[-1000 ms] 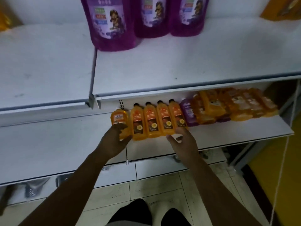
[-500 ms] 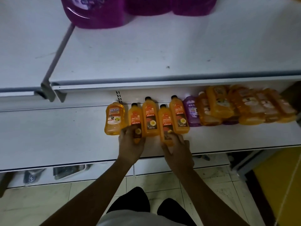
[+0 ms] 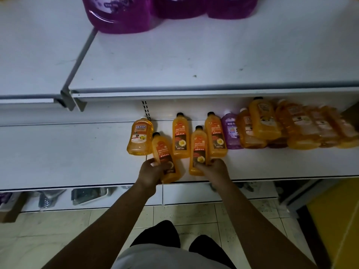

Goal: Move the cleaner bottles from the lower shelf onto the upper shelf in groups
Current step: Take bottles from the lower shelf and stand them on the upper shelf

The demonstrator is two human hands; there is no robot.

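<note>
Your left hand (image 3: 153,172) is curled round the lower half of a slim orange bottle (image 3: 164,150), with the thumb on its left side. That bottle tilts, its black cap leaning away from you and a little to the left. Your right hand (image 3: 212,169) grips the base of a second slim bottle (image 3: 198,147), which points almost straight away from you. Both held bottles are at the front part of the lower shelf (image 3: 68,152), nearer to you than the others in the row.

Beyond the gap between your hands is a third slim bottle (image 3: 181,135), and just beyond your right hand is a fourth slim bottle (image 3: 215,134). Beyond your left hand, slightly to its left, sits a wider orange bottle (image 3: 139,135) with a pale label, just beside the cap of the tilted one.

Farther out to the right of your right hand comes a purple bottle (image 3: 230,131), then a crowded heap of orange bottles (image 3: 291,125), some resting on others.

Above and beyond both hands runs the white upper shelf (image 3: 194,55), with purple refill pouches (image 3: 120,14) at its back, beyond your left hand. Every orange bottle in view is on the lower level.

Below your forearms lies a tiled floor (image 3: 58,230).
</note>
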